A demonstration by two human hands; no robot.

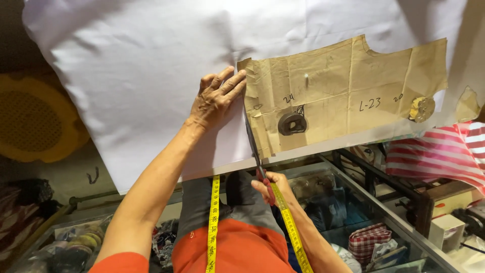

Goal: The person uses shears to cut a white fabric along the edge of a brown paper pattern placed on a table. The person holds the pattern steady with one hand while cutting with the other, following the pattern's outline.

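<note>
A white cloth (pixel 151 65) lies spread over the work surface. On it rests a creased brown paper pattern (pixel 348 91), held down by a dark round weight (pixel 292 123) and a second weight (pixel 422 108) at its right end. My left hand (pixel 217 98) presses flat on the cloth just left of the pattern's left edge. My right hand (pixel 273 186) grips red-handled scissors (pixel 255 151), whose blades run up along that left edge into the cloth. A yellow measuring tape (pixel 213 222) hangs around my neck.
A red-and-white striped cloth (pixel 439 151) lies at the right. Below the cloth's front edge a glass-topped counter (pixel 348 212) shows folded fabrics inside. A yellow round object (pixel 35 121) sits at the left, and a small white box (pixel 444 230) at the lower right.
</note>
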